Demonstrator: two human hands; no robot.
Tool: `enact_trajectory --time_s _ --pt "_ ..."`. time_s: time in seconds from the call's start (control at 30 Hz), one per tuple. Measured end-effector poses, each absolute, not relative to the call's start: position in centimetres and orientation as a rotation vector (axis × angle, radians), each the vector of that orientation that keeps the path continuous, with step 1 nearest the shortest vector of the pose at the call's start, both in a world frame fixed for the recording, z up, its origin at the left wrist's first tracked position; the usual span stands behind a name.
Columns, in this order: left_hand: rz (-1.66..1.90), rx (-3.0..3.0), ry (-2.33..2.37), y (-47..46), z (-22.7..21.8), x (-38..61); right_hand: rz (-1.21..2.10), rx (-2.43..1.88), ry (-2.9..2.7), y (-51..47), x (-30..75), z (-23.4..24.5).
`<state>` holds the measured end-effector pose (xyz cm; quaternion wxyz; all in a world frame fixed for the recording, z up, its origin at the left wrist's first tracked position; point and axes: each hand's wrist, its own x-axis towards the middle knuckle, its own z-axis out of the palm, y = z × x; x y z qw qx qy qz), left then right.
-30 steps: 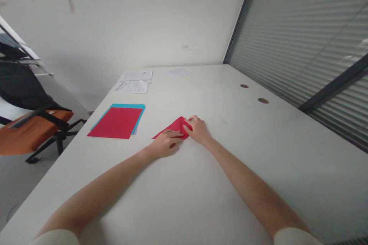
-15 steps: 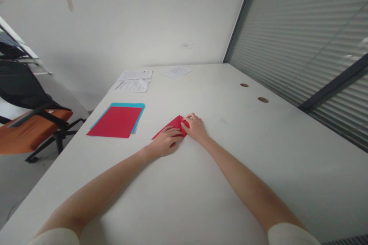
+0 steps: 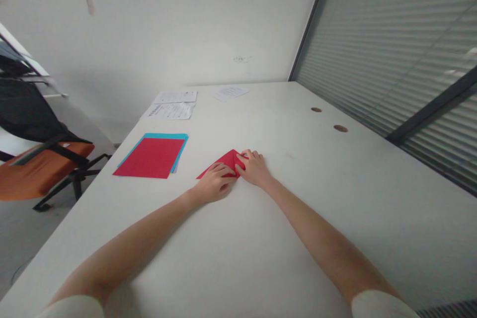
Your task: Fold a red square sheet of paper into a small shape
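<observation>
A folded sheet of red paper (image 3: 228, 157) lies on the white table in front of me, with a crease line running down near its right part. My left hand (image 3: 215, 183) rests on its lower left, fingers stretched flat over the paper. On the right side, my right hand (image 3: 255, 168) has a red flap between thumb and fingers. The fingers of both hands cover the paper's lower and right edges in part.
To the left lies a stack of coloured paper (image 3: 149, 158), red on top with blue beneath. Printed sheets (image 3: 171, 111) and another white sheet (image 3: 231, 93) lie farther back. Two round holes (image 3: 340, 128) pierce the table's right side. An orange-seated chair (image 3: 44, 159) stands at left.
My right hand has shifted slightly to the right with the red flap, showing more red beside the crease. My left hand stays almost in place on the paper.
</observation>
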<state>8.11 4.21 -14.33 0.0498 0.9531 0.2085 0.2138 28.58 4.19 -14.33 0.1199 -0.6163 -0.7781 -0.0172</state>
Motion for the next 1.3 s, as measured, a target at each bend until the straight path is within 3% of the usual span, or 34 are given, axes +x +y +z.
enact_trajectory --time_s 0.23,0.67,0.9,1.3 --pt "0.783 2.765 0.716 5.3 -15.7 7.8 -0.055 -1.852 -2.268 4.1 28.5 -14.2" --pt "0.579 3.122 0.507 4.7 -14.4 8.1 -0.118 -1.882 -2.250 3.9 28.2 -14.3" --pt "0.811 2.799 0.685 5.3 -15.3 7.8 -0.125 -1.893 -2.260 3.9 28.1 -14.3" --pt "0.765 2.694 0.609 5.9 -16.0 8.0 -0.108 -1.916 -2.239 3.9 27.9 -14.1"
